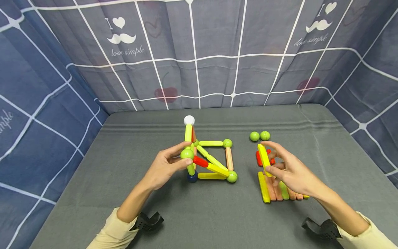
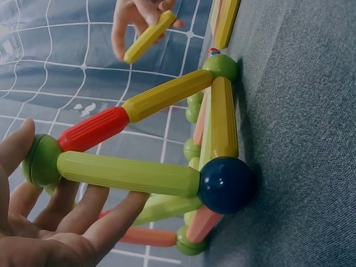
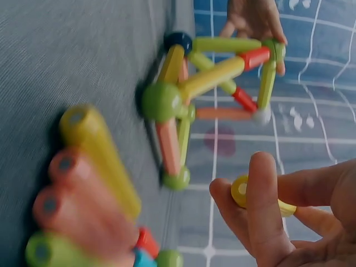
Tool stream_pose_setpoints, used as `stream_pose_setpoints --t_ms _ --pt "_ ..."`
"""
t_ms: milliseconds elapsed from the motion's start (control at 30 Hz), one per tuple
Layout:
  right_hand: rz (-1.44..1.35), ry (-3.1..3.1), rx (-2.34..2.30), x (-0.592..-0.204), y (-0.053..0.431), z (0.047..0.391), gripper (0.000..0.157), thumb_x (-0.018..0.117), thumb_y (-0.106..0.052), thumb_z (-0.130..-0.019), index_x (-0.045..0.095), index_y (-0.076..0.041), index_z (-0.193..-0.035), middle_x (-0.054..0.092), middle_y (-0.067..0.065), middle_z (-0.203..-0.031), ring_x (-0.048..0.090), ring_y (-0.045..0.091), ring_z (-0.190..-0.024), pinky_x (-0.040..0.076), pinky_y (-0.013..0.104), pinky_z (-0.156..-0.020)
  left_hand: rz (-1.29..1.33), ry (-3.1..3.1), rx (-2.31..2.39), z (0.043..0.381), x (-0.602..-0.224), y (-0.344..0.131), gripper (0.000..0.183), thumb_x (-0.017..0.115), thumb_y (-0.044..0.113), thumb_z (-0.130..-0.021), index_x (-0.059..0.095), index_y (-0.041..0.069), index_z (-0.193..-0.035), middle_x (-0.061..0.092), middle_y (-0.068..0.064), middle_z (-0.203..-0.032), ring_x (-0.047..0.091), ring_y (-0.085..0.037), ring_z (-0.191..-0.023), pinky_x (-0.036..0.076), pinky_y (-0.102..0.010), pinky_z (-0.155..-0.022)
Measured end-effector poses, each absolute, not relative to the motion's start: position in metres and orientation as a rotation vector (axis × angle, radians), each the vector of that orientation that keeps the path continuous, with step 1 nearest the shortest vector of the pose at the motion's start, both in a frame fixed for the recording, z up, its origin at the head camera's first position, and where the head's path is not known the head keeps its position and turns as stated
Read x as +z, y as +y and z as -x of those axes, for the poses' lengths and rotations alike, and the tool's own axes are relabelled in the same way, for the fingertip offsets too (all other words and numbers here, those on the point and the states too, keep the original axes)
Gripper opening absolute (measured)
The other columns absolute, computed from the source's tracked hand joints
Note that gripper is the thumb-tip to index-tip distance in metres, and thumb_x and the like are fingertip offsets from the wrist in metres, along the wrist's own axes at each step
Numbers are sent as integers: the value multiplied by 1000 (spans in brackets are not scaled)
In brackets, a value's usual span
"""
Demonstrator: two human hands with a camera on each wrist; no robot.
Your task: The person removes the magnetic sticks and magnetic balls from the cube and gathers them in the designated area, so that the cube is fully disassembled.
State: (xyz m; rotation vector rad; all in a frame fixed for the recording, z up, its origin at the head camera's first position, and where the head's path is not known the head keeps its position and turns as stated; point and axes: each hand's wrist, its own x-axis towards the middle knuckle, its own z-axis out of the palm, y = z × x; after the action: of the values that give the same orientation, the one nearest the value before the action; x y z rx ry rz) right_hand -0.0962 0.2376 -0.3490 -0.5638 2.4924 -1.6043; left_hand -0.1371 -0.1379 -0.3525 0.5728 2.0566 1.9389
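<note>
My left hand (image 1: 161,169) pinches a green ball (image 1: 187,154) at a raised corner of a structure of magnetic sticks and balls. From that ball a red stick (image 1: 200,161) and a yellow stick (image 1: 217,169) slope down to a green ball (image 1: 231,176) on the table. A green stick (image 2: 128,173) joins it to a dark blue ball (image 2: 228,185) below. The white ball (image 1: 189,120) tops the far upright side. My right hand (image 1: 290,171) holds a loose yellow stick (image 1: 264,159) between thumb and fingers, above the table and apart from the structure.
Beneath my right hand lies a row of yellow, pink and green sticks (image 1: 264,188). Short red pieces (image 1: 259,159) lie behind it, and two green balls (image 1: 254,136) farther back. Checked cloth (image 1: 217,79) hangs behind the grey table (image 1: 140,121) and at both sides.
</note>
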Motion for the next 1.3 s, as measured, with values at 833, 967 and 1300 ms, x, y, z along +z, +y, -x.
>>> stream_pose_setpoints --t_ms 833,967,1300 --pt "152 2808 -943 -376 332 85 60 68 -4 -90 39 0 -141 56 6 -83 51 15 -52 45 30 -44 -560 2065 1932 137 -353 -138 57 69 8 -93 47 4 -146 55 -19 -132 65 -30 -107 53 -43 -87" --pt "162 2798 -895 -379 337 86 59 69 -5 -89 41 1 -140 55 3 -78 49 13 -50 44 29 -44 -560 2057 1943 137 -354 -138 55 68 7 -94 47 4 -145 55 -22 -127 65 -32 -107 54 -41 -87" --pt "240 2709 -934 -385 347 84 54 66 -8 -93 43 7 -140 57 3 -81 48 11 -48 44 30 -42 -557 2068 1937 137 -354 -138 56 68 9 -94 47 5 -145 56 -20 -125 65 -31 -106 53 -42 -87"
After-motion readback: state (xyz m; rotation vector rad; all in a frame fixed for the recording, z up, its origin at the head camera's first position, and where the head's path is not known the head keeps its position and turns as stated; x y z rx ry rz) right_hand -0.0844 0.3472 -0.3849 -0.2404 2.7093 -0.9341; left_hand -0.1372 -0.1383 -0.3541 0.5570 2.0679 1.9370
